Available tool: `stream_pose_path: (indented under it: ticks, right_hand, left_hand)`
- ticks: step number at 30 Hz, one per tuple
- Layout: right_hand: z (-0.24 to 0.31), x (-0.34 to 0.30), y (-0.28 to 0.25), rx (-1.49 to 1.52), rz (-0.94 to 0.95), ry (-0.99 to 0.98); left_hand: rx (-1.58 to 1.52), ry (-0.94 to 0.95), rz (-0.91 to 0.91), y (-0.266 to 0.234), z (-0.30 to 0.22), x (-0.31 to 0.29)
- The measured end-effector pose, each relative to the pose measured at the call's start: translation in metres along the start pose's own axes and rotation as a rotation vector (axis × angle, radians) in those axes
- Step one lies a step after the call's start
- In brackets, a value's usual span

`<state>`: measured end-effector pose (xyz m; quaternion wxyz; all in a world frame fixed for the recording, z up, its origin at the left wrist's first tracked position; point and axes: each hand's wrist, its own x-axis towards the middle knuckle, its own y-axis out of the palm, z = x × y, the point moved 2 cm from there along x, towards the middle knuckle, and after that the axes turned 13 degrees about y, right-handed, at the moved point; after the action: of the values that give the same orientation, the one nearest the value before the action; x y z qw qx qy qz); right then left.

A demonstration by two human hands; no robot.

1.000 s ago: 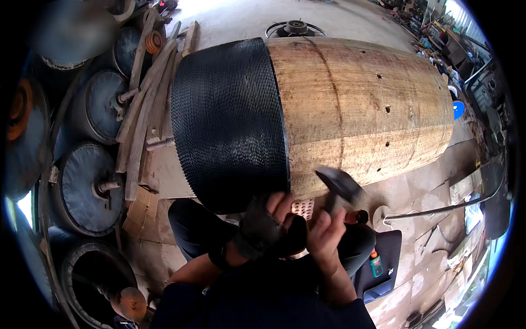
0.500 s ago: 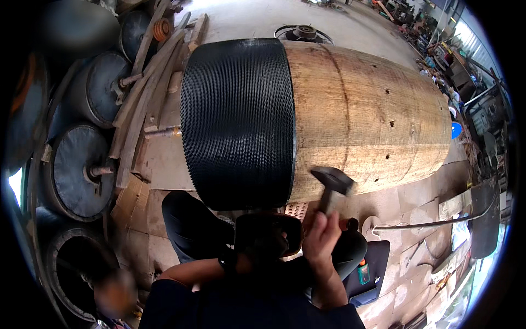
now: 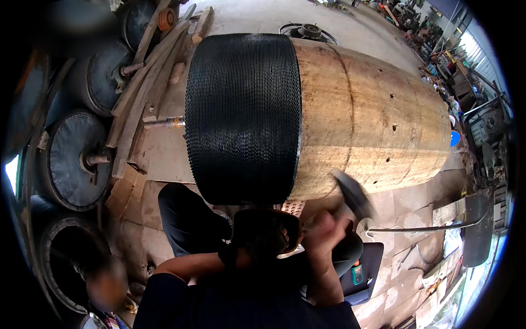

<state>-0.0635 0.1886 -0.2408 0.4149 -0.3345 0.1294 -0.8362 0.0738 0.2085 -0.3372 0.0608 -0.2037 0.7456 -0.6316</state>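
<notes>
**One end covered, the rest bare**

Right hand (image 3: 324,231) clasps a hammer (image 3: 355,196); left hand (image 3: 272,241) is at a dark container (image 3: 242,220), its grip unclear. Just beyond lies the wooden drum (image 3: 372,116), ridged black banding (image 3: 244,118) round its left end only.

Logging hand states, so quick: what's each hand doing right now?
Left hand: too shadowed to tell.
Right hand: closed, holding a hammer.

1 head-worn fisheye looks down on the nearby hands (image 3: 325,230).
</notes>
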Motion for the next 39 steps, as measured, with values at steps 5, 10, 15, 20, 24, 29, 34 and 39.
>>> stream_pose_path:
  ticks: [5, 10, 15, 20, 24, 29, 34, 39]
  right_hand:
    - [0.004, -0.014, -0.006, 0.073, 0.119, 0.32]
    - [0.006, -0.011, -0.007, 0.148, -0.111, 0.018]
    - [0.004, -0.007, 0.001, -0.009, 0.116, 0.209]
    - [0.004, -0.016, -0.006, 0.058, -0.069, 0.132]
    - [0.001, -0.002, 0.003, -0.147, 0.18, 0.33]
    - [0.005, -0.014, -0.004, 0.148, -0.074, 0.176]
    - [-0.001, 0.005, 0.003, -0.003, 0.171, 0.292]
    - [0.008, -0.002, -0.011, 0.163, 0.031, 0.096]
  left_hand:
    - [-0.162, 0.079, -0.236, -0.002, 0.007, 0.001]
    - [-0.029, 0.127, -0.088, -0.001, 0.004, 0.001]
    - [-0.08, 0.118, -0.159, -0.01, 0.01, 0.005]
    - [-0.051, -0.011, -0.389, -0.028, 0.01, -0.005]
    - [-0.049, 0.008, -0.612, -0.125, 0.055, 0.018]
    - [0.249, 0.124, -0.936, -0.178, 0.124, 0.029]
    - [0.508, 0.151, -0.882, -0.184, 0.157, 0.038]
    - [0.588, 0.077, -0.828, -0.196, 0.15, 0.041]
